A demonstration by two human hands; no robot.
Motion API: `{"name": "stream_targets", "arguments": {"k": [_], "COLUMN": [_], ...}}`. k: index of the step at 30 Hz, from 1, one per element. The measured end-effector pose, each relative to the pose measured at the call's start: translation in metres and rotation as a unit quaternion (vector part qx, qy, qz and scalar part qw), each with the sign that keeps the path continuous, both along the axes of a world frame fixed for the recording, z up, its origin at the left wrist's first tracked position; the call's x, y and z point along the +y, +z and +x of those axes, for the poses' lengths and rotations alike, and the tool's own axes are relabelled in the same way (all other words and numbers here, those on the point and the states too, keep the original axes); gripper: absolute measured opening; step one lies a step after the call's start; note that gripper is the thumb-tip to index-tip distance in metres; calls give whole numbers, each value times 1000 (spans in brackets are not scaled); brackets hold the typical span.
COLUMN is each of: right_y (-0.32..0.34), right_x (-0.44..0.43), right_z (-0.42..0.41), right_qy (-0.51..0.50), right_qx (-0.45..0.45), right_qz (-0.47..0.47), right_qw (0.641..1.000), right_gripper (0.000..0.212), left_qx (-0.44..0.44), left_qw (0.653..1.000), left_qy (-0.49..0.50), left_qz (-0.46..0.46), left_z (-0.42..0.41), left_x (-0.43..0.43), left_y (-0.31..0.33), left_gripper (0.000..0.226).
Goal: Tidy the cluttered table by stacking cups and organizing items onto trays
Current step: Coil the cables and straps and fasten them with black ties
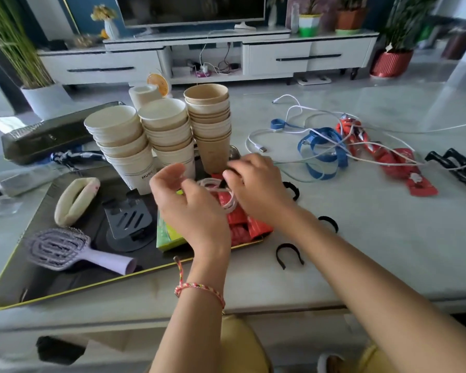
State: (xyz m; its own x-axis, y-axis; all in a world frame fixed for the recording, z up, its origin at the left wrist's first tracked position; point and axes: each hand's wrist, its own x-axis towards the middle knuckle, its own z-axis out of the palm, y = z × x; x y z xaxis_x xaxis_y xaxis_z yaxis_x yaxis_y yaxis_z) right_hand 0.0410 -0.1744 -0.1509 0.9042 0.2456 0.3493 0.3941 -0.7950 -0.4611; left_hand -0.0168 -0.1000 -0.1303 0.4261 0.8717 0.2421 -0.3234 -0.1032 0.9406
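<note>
Coiled white cable (228,203) pinched at frame centre between curled fingers of left hand (191,208) and right hand (256,187), thin pale loops bunched above red packets (242,228) on dark tray (38,284)

Light: bright daylight, even across the pale table (361,238).
Glare: washed-out sheen at the table's far right corner; a white patch on the floor (0,122) at left.
Shadows: soft, under the arms and beside the cup stacks (167,130).
Reflections: faint on the dark tray (65,286).
Blur: left hand (191,208), right hand (256,187) and white cable (228,204) slightly smeared.
Distortion: the TV cabinet (280,57) bows; edges stretch, lower corners soft.
</note>
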Motion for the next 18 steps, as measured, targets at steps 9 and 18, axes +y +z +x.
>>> {"name": "stream_targets", "arguments": {"k": [9,18], "right_y": [-8,-2], "right_x": [-117,-84], "right_z": [15,27], "right_qy": [-91,-53], "right_qx": [46,79], "right_qz": [130,20], "right_qw": [986,995], "right_gripper": [18,29], "left_qx": [85,182], "left_qw": [949,908], "left_qy": [-298,-378], "left_qz": [65,-15], "left_z": [2,8], "left_x": [-61,-75], "left_y": [3,-5], "left_gripper": [27,28]}}
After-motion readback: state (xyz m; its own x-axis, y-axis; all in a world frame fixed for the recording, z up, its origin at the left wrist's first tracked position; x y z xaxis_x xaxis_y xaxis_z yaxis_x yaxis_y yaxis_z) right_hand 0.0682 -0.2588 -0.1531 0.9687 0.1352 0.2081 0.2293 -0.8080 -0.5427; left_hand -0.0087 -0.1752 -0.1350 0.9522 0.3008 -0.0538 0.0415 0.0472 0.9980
